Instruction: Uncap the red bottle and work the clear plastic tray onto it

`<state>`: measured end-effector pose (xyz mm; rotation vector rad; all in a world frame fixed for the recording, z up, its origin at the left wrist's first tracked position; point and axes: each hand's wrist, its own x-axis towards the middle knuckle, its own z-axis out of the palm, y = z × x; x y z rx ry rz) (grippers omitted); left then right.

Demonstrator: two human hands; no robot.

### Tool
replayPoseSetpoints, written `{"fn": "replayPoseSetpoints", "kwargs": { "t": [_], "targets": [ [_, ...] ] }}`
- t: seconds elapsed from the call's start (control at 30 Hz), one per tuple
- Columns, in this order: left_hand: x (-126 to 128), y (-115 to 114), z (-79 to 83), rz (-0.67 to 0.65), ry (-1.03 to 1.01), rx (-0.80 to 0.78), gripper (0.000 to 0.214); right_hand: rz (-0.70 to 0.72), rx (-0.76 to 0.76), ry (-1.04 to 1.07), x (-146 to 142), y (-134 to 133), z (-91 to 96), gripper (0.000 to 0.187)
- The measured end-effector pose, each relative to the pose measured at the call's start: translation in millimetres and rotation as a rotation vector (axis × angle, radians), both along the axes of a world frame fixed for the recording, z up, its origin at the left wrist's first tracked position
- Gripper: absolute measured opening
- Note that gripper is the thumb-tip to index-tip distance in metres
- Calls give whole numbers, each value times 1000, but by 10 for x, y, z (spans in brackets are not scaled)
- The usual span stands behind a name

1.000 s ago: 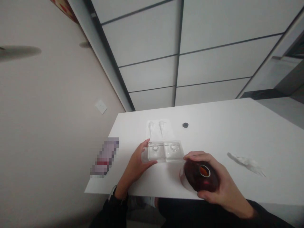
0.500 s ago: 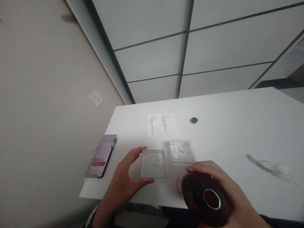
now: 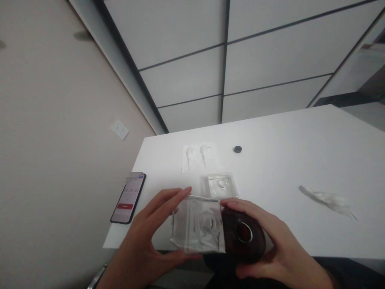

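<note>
The clear bottle (image 3: 195,226) is clamped in the left hand (image 3: 141,237) near the table's (image 3: 285,168) front edge, beside the brown bottle (image 3: 231,235) the right hand (image 3: 285,245) grasps. Probably they are being brought together (mouths look uncapped); steady alignment seems called for.

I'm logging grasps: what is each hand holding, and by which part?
The left hand holds the clear bottle by opposite sides; the right hand grips the dark red bottle around its sides.
</note>
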<state>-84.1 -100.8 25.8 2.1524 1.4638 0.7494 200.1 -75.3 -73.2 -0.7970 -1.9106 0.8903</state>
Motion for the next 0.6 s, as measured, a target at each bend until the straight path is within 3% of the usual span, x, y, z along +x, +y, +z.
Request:
{"fn": "replayPoseSetpoints", "kwargs": {
  "t": [0.2, 0.6],
  "targets": [
    [46, 61, 135, -48, 15, 1, 73, 11, 18, -29, 35, -13, -11, 106],
    [79, 57, 262, -140, 217, 104, 72, 62, -61, -98, 49, -68, -21, 115]
  ]
}}
